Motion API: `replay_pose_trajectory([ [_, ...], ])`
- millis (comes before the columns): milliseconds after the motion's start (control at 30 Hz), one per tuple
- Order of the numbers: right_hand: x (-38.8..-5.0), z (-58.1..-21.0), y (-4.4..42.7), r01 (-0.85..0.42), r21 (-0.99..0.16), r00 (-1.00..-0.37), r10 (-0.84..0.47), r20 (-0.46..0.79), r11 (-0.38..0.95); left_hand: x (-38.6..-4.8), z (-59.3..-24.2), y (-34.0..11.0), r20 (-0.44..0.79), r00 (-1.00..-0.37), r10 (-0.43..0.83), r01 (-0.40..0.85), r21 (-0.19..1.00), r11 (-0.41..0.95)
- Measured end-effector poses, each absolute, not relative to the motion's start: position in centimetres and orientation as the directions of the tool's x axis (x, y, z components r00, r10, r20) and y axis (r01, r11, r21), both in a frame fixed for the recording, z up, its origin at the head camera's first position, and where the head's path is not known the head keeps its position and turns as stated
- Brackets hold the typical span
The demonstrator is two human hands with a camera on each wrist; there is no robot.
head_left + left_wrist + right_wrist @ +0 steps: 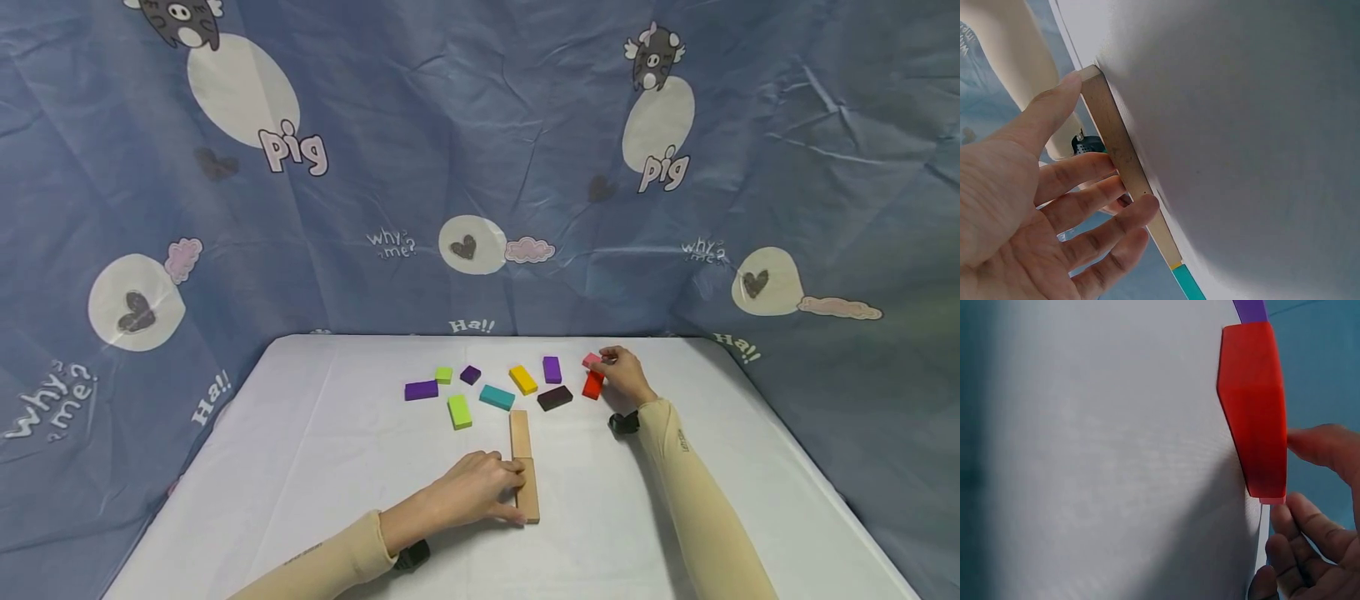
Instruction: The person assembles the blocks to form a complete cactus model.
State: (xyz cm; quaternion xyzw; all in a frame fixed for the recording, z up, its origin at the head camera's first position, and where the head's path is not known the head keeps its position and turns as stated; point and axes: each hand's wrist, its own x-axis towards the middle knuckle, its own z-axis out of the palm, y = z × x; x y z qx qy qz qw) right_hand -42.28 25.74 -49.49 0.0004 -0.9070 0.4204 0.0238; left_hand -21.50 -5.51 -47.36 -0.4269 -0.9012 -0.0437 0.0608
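Two light wooden blocks lie end to end; the far one [520,435] meets the near one [529,496]. My left hand [476,490] touches the near block, thumb at its near end and spread fingers along its side, as the left wrist view shows on the wood [1116,131]. At the back right, my right hand [626,377] is beside a red block [593,385] and a small pink block [591,360]. In the right wrist view the thumb lies by the red block [1254,412], with loosely bent fingers near the pink block [1272,500]; contact there is unclear.
Beyond the wooden blocks lie teal [497,397], black [555,397], yellow [522,379] and purple [552,369] blocks. Farther left are green [460,412] and dark purple [422,390] blocks. A patterned blue cloth [480,167] hangs behind the white table [322,467].
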Motion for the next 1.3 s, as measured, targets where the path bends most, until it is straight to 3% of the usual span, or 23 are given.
replay_pose_trajectory([
  [567, -42.73, -49.84, 25.85, 0.017, -0.734, -1.0, 0.031, 0.005, 0.679, -21.77, -47.67, -5.37, 0.155, -0.613, 0.775, 0.787, 0.029, 0.616],
  [1300, -42.21, -48.96, 26.13, -0.053, -0.727, -0.998, -0.011, 0.062, 0.684, -21.62, -47.5, -5.51, 0.166, -0.608, 0.776, 0.788, 0.007, 0.616],
])
